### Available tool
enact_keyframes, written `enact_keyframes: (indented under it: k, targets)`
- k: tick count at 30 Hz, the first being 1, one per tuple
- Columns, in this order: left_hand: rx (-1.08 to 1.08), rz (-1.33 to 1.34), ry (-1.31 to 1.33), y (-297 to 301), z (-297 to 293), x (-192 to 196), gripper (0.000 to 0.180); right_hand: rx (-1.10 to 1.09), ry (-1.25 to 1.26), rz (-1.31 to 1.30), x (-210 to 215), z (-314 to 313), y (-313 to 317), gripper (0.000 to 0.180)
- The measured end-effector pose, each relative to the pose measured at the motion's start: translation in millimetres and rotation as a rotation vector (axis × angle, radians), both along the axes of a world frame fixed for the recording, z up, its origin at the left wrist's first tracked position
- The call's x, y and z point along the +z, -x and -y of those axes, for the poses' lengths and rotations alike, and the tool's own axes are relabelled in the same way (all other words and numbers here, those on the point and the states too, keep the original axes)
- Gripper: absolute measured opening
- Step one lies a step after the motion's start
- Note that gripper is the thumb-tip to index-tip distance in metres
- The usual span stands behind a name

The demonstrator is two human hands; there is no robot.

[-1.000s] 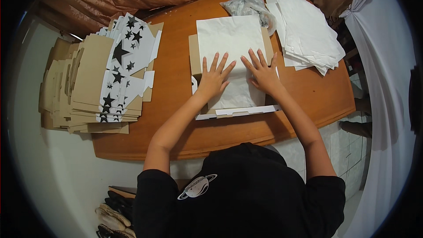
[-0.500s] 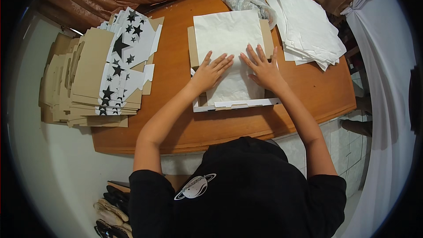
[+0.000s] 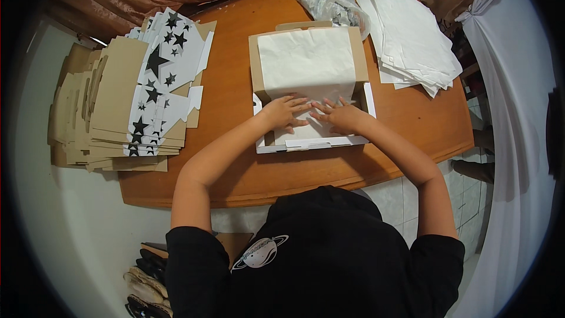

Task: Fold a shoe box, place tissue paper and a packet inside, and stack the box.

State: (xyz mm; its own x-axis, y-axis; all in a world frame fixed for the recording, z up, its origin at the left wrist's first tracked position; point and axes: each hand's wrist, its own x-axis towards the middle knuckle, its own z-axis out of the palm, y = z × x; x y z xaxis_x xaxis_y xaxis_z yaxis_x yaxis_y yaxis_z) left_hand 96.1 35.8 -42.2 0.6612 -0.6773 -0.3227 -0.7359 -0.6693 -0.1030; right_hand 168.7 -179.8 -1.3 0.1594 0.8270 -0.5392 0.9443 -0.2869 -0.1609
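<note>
Both hands lay flat, palms down, fingers spread and gripping nothing: left hand (image 3: pixel 286 113) and right hand (image 3: pixel 340 116) sat side by side, nearly touching, pressing a white tissue sheet (image 3: pixel 307 68) into an open flat cardboard box (image 3: pixel 312 144). The box sat mid-bench on the round wooden bench (image 3: pixel 235 65), straight in front of the person. The sheet's far half rested over the raised brown lid flap (image 3: pixel 254 62); the near half was under the palms, down in the white-walled tray. To the left, a stack of unfolded box blanks with black stars (image 3: pixel 159 82) lay on the bench edge, over plain brown cardboard flats (image 3: pixel 88 112). To the right, a loose pile of white tissue sheets (image 3: pixel 412 41), with a crumpled clear plastic bag (image 3: pixel 332 6) just beside it at the far edge. Judged step: seating the liner in the box. To do it well, palms should probably slide outward from the centre toward the corners, keeping the sheet square to the walls and pressure light, since thin paper would likely tear or crease. Whether the sheet reached the near wall could not be told; the hands hid it.
</note>
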Motion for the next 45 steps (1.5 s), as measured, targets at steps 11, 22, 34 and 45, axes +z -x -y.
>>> enact_keyframes:
  k: [11,22,34,45]
  targets:
    - [0.225,-0.197,-0.117,9,11,-2,0.109,-0.182,0.223,0.197,-35,3,6,0.075]
    - [0.467,-0.358,0.006,7,25,-11,0.112,-0.178,0.144,0.259,-33,-2,6,0.073]
    - [0.476,-0.43,0.12,8,20,14,0.1,-0.109,0.055,0.126,-24,5,-6,0.07]
    - [0.52,0.039,1.019,-8,38,95,0.052,-0.435,-0.868,-0.375,80,36,-13,0.038]
